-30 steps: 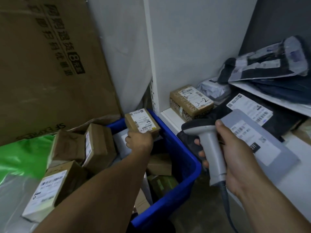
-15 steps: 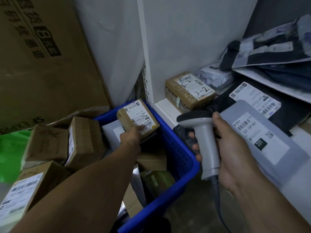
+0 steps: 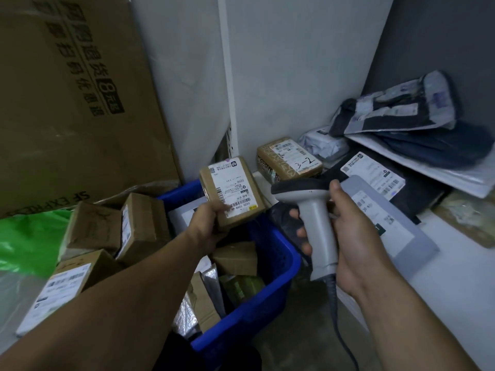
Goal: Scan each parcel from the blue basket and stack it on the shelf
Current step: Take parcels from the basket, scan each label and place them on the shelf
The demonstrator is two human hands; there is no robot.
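One parcel [image 3: 232, 192] has risen from the blue basket [image 3: 270, 282]; my left fingers [image 3: 221, 208] grip it, right fingers [image 3: 302, 232] clasp the scanner [image 3: 318, 231], so scanning seems next.

small brown cardboard parcel [image 3: 232, 193] held tilted, white label up, over the blue basket [image 3: 270, 287], which is packed with more boxes; grey scanner [image 3: 314, 223] just beside.

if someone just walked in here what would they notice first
At centre, the left hand grips a small brown parcel above the blue basket, label up, while the right hand holds a grey scanner beside it. Behind, a box marked 3-2 sits on the white shelf, and a big printed carton fills the upper left.
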